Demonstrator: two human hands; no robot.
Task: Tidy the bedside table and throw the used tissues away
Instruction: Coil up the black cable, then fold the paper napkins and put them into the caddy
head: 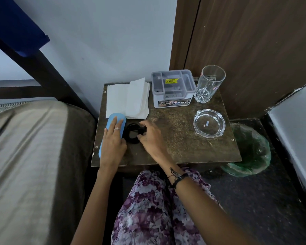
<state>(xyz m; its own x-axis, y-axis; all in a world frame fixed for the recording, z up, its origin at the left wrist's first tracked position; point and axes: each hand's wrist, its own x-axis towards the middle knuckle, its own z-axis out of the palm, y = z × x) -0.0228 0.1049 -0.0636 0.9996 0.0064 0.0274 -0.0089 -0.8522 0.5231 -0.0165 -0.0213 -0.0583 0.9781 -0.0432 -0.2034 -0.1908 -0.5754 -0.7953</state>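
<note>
Two hands work at the bench's (175,149) near edge: the left hand (113,144) lies flat, fingers straight, on a blue case (111,121), the right hand (151,137) pinches black hair ties (132,134). Farther back lie white tissues (127,99), beside a grey organizer (173,87) and a glass (208,84).

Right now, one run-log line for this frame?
left hand: flat on blue case | right hand: pinching black hair ties | tissues: stacked
</note>
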